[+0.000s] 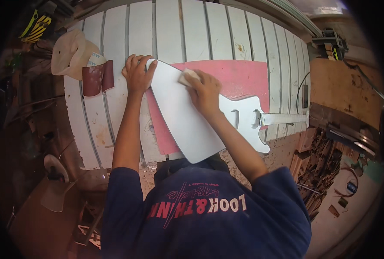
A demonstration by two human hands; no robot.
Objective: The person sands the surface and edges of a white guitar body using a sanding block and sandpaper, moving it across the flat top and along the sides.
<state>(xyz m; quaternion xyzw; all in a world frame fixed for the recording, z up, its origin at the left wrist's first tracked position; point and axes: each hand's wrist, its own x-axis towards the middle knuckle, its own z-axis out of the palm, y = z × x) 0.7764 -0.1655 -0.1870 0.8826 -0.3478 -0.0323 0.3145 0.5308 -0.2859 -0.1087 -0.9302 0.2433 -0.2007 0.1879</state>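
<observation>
A white electric guitar (174, 121) lies face up on a pink sheet (243, 75), its neck (287, 120) extending to the right. My left hand (138, 72) grips the upper-left edge of the guitar's body, thumb toward the top face and fingers reaching past the edge. My right hand (202, 90) holds a small pale block (186, 77) against the body's upper part, right of my left hand; the block's underside is hidden.
Beneath is a slatted white table (112, 39). Dark red abrasive paper (92, 82) and a beige cloth-like item (66, 56) lie at its left. A brown board (343, 90), dark cable and metal rail border the right; cluttered tools (34, 28) stand beyond the left edge.
</observation>
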